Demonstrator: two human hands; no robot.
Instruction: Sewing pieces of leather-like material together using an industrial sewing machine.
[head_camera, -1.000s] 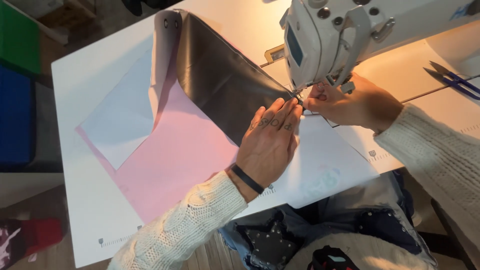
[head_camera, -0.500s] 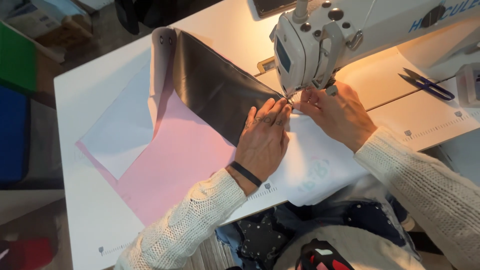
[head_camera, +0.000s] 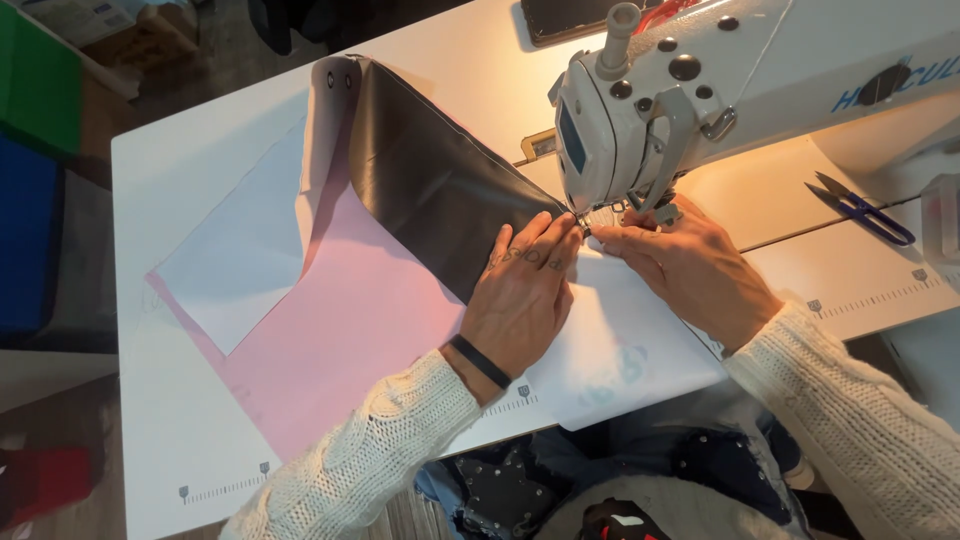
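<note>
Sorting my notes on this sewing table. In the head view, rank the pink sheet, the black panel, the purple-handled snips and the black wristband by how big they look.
1. pink sheet, partly covered
2. black panel, clearly smaller in view than the pink
3. purple-handled snips
4. black wristband

The last two look close in size; the snips lie farther from the camera, so that order is unsure.

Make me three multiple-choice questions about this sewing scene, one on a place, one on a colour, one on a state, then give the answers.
1. Where do the thread snips lie?
A. right of the sewing machine
B. on the pink sheet
C. under the left hand

2. What colour is the sheet beneath the dark material?
A. green
B. pink
C. yellow

3. How is the left hand placed?
A. lifted clear
B. closed in a fist
C. flat, pressing the material

Answers: 1 A, they rest on the table past the machine. 2 B, pink shows beside the dark piece. 3 C, the fingers lie spread, pointing at the needle.
</note>
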